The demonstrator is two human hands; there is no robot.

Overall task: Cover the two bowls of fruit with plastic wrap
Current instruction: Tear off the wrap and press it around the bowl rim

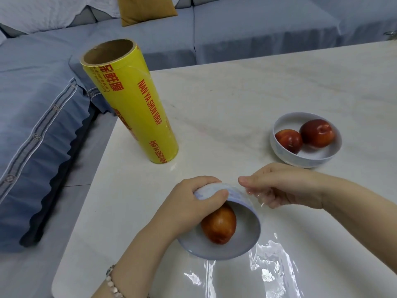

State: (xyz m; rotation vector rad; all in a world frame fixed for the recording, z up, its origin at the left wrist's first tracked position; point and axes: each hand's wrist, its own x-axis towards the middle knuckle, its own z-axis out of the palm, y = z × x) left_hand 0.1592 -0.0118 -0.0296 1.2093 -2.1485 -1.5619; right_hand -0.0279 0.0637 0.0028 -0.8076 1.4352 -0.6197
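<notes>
A white bowl (234, 244) with one reddish-orange fruit (219, 224) is tilted toward me near the table's front. My left hand (193, 203) grips its far rim, fingers curled over the edge. My right hand (283, 186) pinches clear plastic wrap (270, 261) at the bowl's right side; the crinkled film trails down over the table in front of the bowl. A second white bowl (279, 151) with two red fruits (318, 133) stands uncovered at the right. The yellow wrap roll (133, 104) stands upright at the left.
The white marble table (247, 87) has its left edge beside a blue sofa (43, 108) with a striped cushion. A mustard pillow (146, 9) lies on the sofa at the back.
</notes>
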